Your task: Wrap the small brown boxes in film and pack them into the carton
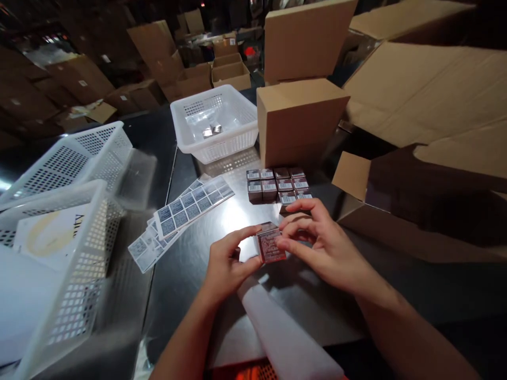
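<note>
At centre frame, both hands, left hand and right hand, pinch a small brown box above the table. Its label may go on crooked if a thumb slips. Stacked boxes sit just behind.

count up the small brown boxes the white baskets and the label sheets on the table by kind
Small brown boxes: 9, one held by both hands, eight grouped behind
White baskets: 3, one far, two left
Label sheets: fanned, overlapping, count unclear
Total: 12 boxes and baskets
</note>
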`<state>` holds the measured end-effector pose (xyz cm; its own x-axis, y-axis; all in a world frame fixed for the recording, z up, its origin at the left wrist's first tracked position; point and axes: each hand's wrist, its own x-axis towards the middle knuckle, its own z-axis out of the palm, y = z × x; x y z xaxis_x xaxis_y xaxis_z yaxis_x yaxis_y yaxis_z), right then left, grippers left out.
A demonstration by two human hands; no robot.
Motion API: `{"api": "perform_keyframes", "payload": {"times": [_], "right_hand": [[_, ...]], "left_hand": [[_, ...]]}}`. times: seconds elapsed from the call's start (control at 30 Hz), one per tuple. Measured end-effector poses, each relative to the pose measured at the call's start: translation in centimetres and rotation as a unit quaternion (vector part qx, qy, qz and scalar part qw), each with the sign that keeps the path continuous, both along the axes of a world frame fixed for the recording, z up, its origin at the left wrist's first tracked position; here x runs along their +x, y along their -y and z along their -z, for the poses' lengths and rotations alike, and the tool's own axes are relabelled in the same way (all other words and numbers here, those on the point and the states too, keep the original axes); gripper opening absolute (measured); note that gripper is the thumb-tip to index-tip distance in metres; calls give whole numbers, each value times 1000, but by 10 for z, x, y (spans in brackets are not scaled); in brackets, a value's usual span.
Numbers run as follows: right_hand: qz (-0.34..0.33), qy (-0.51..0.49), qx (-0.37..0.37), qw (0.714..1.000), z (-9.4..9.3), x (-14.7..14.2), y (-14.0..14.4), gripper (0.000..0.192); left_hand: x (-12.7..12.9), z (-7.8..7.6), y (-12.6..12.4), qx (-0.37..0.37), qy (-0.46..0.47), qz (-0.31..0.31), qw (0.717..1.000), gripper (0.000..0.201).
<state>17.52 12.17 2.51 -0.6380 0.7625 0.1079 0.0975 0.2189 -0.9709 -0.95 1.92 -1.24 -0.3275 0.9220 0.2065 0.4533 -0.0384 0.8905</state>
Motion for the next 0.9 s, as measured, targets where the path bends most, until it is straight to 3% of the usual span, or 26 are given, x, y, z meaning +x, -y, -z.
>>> {"api": "perform_keyframes", "payload": {"times": [0.37,0.7,0.8,0.9], "right_hand": [[-2,-26,52,998,2,-2,-2,19],[5,-20,35,999,4,-2,0,28],[33,-3,49,998,7,-5,2,36],[126,51,114,984,8,-5,2,49]], "left_hand": [[1,2,1,-29,-5,-11,1000,40],[2,3,2,-22,-14,-10,1000,44],[5,2,2,-26,-16,-14,999,42],[8,0,1,-48,-10,-47,998,43]]}}
